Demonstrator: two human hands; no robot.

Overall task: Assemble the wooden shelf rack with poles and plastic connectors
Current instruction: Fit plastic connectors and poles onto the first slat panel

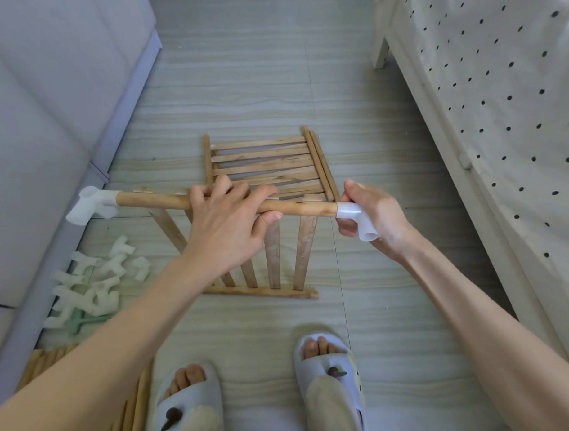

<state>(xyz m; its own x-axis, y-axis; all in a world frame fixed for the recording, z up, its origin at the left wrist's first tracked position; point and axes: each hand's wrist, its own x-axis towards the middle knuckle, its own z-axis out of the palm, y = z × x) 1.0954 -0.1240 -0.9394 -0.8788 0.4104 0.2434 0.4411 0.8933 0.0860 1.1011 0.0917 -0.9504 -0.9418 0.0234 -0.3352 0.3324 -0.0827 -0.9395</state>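
Observation:
I hold a slatted wooden shelf panel [305, 250] upright over the floor. My left hand [227, 227] grips its top rail [153, 199] near the middle. A white plastic connector [91, 204] sits on the rail's left end. My right hand [370, 214] pinches a second white connector [354, 213] fitted on the rail's right end. Behind it, a second slatted panel [265, 162] lies flat on the floor. Loose white connectors [95, 286] are piled at the left, and loose wooden poles [132, 411] lie at the lower left.
A grey sofa [41, 111] runs along the left. On the right stands a bed with a dotted sheet [504, 88] and a white leg [380, 54]. My feet in grey slippers [327, 375] rest on the pale floor [249, 71] below the panel.

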